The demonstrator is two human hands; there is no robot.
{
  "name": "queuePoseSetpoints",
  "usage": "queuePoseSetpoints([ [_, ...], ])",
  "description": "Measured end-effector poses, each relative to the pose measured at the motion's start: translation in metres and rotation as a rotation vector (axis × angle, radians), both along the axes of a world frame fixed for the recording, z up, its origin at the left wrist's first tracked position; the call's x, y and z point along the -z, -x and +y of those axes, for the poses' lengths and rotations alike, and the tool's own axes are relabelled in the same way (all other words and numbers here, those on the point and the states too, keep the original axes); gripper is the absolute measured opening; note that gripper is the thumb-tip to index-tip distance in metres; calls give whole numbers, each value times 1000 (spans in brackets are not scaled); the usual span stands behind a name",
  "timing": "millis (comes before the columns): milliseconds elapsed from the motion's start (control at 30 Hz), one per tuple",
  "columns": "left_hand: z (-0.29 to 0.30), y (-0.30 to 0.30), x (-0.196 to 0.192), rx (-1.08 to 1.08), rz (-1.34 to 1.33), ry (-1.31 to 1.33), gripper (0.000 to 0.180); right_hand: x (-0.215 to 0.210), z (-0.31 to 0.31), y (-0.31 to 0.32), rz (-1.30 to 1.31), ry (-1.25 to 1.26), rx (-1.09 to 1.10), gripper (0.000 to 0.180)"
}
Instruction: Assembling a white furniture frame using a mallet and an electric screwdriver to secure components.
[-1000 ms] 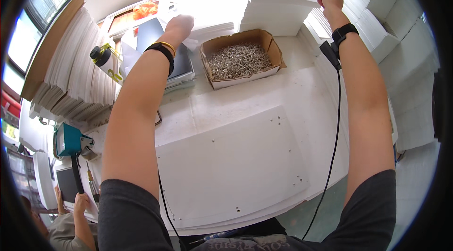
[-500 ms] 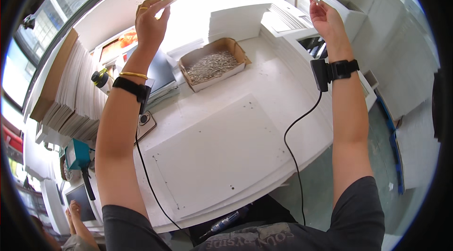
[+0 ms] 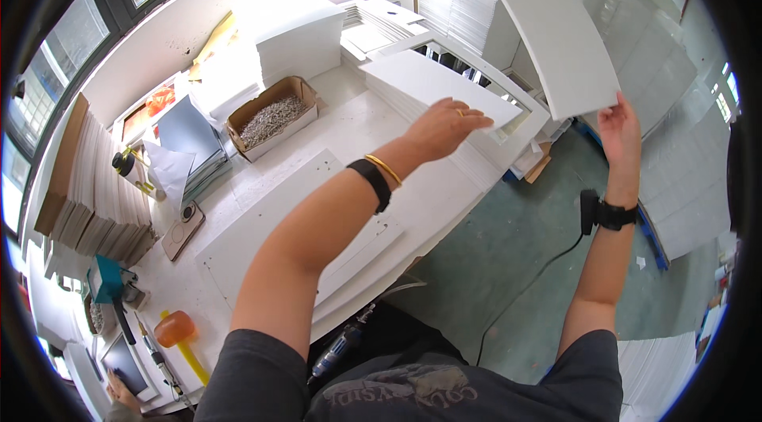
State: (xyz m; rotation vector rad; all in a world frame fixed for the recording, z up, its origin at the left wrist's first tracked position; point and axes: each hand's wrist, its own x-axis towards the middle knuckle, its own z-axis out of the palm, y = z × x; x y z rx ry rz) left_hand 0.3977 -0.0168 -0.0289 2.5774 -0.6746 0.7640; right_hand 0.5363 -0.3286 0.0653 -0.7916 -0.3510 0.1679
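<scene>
My right hand (image 3: 620, 135) grips the lower corner of a long white panel (image 3: 548, 25), held up in the air and tilted over the right side of the workbench. My left hand (image 3: 444, 127) is stretched out flat with its fingers apart, just above or resting on the top sheet of a stack of white panels (image 3: 421, 77) at the bench's right end. I cannot tell whether it touches the sheet. A black band and a gold bangle are on my left wrist. A black wrist device with a cable is on my right wrist.
A cardboard box of small metal parts (image 3: 270, 117) sits mid-bench, with a tall white panel stack (image 3: 298, 33) behind it. A white board (image 3: 317, 208) lies flat in front of me. An orange mallet (image 3: 176, 332), a teal tool (image 3: 107, 283) and another person's hand (image 3: 119, 394) are at lower left. Green floor (image 3: 516, 247) lies to the right.
My view has swung to the right. The white panel went up and right with my right hand. My left hand let go of its end and dropped onto the right-hand stack.
</scene>
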Motion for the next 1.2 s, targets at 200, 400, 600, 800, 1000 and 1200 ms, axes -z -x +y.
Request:
queuePoseSetpoints([
  [200,-48,-40,24,-72,327,-27,32,35,-45,11,126,64,170,12],
  [400,-49,-65,23,-50,458,-46,33,60,-43,4,173,90,193,14],
  [600,-39,-71,21,-90,432,-88,37,81,-33,-17,191,118,124,14],
  [800,-34,-59,30,-205,389,-65,51,96,-5,-40,163,209,63,13],
  [1000,-15,-42,49,-513,256,1054,51,130,11,-87,131,454,50,12],
  [1200,-15,-27,38,-689,599,701,52,149,29,-97,60,771,70,14],
])
